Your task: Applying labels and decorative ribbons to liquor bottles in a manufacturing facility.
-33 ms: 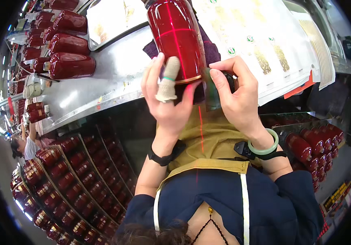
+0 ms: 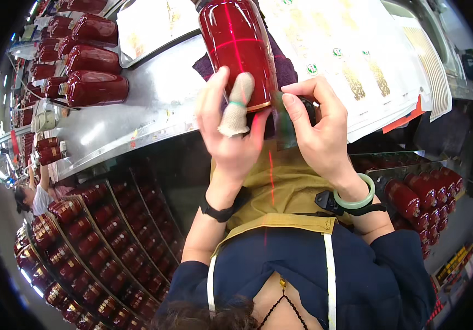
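Note:
A glossy dark-red glass bottle (image 2: 233, 41) lies on a dark purple cloth (image 2: 285, 69) at the table's front edge, with red light lines crossing it. My left hand (image 2: 231, 124) is at the bottle's near end, fingers apart and slightly blurred. One of its fingers wears a beige knitted finger cover (image 2: 239, 102) with a green band, overlapping the bottle in view; whether it presses the glass I cannot tell. Just right of the bottle's near end, my right hand (image 2: 321, 124) pinches a thin dark-green flat scraper (image 2: 285, 124) between thumb and fingers. A black object is partly hidden behind those fingers.
White sheets with gold and green decals (image 2: 368, 60) lie at the right. A white tray (image 2: 148, 30) stands at the back left, beside several red bottles (image 2: 98, 88). Racks of red bottles (image 2: 90, 234) fill the lower left; more bottles (image 2: 404, 198) are at the right. Another person (image 2: 38, 198) is far left.
My left hand has shifted slightly right and upward, its covered finger now further over the bottle's near end. My right hand and the scraper look unmoved.

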`<state>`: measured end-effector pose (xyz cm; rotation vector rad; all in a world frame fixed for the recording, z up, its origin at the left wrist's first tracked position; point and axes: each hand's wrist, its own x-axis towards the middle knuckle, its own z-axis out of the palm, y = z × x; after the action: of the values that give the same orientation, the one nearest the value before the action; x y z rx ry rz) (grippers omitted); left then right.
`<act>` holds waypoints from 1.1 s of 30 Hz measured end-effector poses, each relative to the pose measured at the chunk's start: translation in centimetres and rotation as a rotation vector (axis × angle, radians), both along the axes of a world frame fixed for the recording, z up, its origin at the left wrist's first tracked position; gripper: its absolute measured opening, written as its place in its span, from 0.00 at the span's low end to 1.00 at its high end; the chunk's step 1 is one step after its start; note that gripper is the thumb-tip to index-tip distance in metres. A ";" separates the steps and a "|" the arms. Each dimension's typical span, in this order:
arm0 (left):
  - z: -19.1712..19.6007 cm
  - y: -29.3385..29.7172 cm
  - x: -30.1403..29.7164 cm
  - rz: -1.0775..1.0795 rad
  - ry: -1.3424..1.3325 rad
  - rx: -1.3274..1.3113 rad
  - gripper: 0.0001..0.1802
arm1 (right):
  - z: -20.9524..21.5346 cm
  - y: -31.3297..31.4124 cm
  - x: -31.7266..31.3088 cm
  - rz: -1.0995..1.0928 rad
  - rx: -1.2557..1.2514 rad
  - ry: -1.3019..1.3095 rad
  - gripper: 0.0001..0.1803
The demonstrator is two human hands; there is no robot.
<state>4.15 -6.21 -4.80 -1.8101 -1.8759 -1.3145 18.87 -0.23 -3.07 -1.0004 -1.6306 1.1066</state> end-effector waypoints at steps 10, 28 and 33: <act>0.0 -1.1 -0.2 0.101 -0.041 -0.104 0.40 | -0.7 0.2 0.2 -0.015 -0.045 0.041 0.04; -2.0 -1.5 -1.8 -0.004 -0.349 -0.211 0.38 | -0.4 1.0 1.0 -0.121 -0.079 -0.156 0.03; -1.6 -0.9 -2.0 -0.023 -0.483 -0.185 0.47 | 2.2 -0.7 0.2 0.071 -0.092 0.012 0.04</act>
<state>2.19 -7.08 -6.40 -1.7086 -2.2867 -1.7646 19.09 -0.95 -0.91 -0.9993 -1.6284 1.2432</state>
